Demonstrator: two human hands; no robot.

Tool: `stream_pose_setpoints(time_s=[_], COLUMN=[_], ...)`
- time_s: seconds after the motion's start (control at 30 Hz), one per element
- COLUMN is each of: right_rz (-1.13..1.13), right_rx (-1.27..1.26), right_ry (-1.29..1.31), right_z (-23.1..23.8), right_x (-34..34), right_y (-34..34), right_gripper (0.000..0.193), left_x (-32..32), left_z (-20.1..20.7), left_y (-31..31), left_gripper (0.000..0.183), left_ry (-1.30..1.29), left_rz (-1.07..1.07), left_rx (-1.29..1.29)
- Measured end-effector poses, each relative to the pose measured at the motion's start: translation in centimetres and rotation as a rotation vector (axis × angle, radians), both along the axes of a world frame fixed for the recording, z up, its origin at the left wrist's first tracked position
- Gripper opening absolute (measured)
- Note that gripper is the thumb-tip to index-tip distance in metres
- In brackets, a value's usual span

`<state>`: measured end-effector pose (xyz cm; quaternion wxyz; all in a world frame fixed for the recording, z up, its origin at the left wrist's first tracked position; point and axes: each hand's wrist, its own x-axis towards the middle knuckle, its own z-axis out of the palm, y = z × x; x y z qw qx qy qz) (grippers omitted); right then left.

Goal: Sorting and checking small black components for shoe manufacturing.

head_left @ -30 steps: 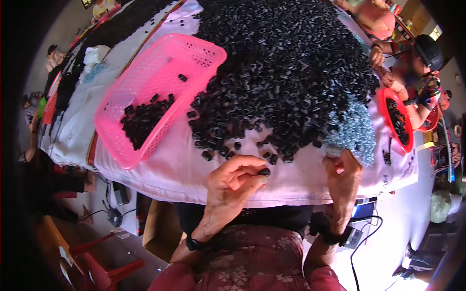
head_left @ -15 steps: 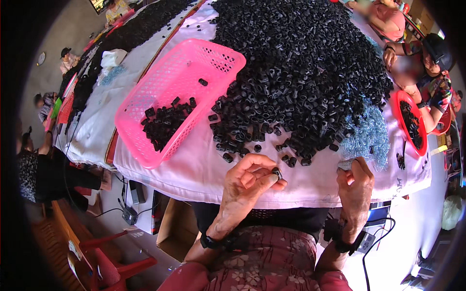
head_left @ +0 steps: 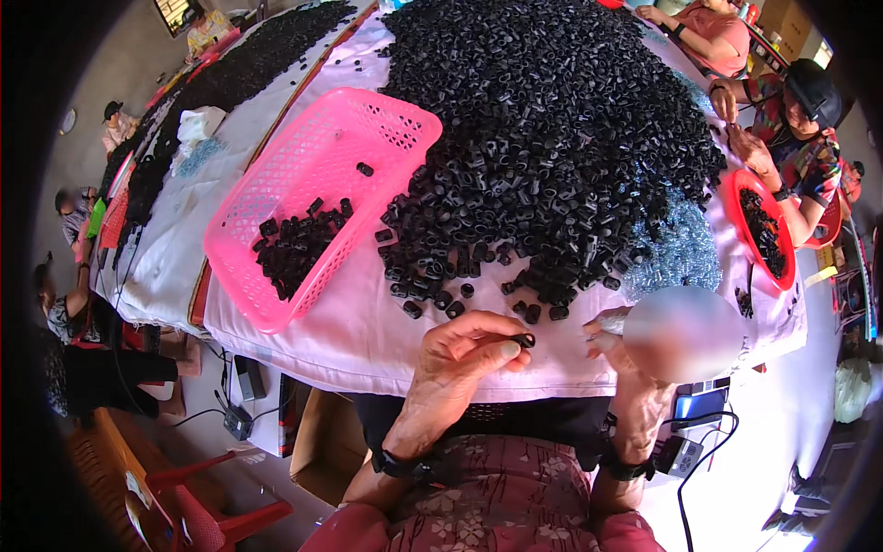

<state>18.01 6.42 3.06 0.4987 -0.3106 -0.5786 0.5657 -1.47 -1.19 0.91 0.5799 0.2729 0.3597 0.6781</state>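
Between the thumb and fingers of my left hand (head_left: 460, 354) is a small black plastic piece (head_left: 524, 339), its open ring end showing. My right hand (head_left: 635, 391) is a short way to the right, over the table's front edge. Its fingers are curled, and a pale grey covering or piece (head_left: 611, 320) shows at the fingertips; a blurred patch hides much of this hand, so what it holds is unclear. Just beyond both hands lies a large heap of similar black pieces (head_left: 543, 166), with several loose ones at its near edge.
A pink basket (head_left: 225, 262) with some black pieces stands at left. Small clear bluish pieces (head_left: 676, 253) lie right of the heap. A co-worker (head_left: 800, 138) sits at right by a red bowl (head_left: 741, 204). A red chair (head_left: 221, 515) stands lower left.
My right hand has moved left, closer to my left hand. The black piece in my left hand has turned, showing its ring end. The whole view has shifted slightly.
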Motion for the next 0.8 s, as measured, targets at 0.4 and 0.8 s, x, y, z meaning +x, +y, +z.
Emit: stream_pose_setpoints(time_s=[0.4,0.8], right_rz=[0.079,0.096], right_rx=[-0.006,0.148], right_ry=[-0.066,-0.163], right_z=[0.6,1.0], right_x=[-3.5,-3.3], right_y=[-1.1,-1.3], right_gripper=[0.026,0.021], left_x=[0.1,0.2], left_z=[-0.2,-0.5], left_y=[-0.1,0.0], left_gripper=[0.014,0.013], left_ry=[-0.028,-0.008], left_rz=[-0.029,-0.045], left_rx=[-0.009,0.026])
